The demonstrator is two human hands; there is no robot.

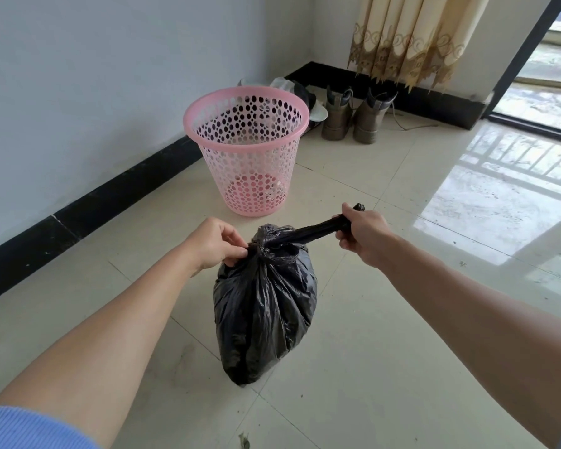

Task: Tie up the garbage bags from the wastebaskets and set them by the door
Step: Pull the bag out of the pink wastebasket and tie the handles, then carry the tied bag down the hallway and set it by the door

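Observation:
A full black garbage bag [266,306] stands on the tiled floor in front of me, its top gathered into a knot. My left hand [216,243] pinches the plastic at the knot's left side. My right hand [363,234] is closed around the twisted tail of the bag, stretched taut up and to the right; the tail's tip sticks out past my fist. Beyond the bag stands a pink perforated wastebasket [246,150] with no bag in it, close to the left wall.
A pair of brown boots [353,115] stands by the back wall under a beige curtain [412,40]. Bags and other shoes lie behind the basket. A glass sliding door [544,92] is at the far right. A black skirting runs along the walls.

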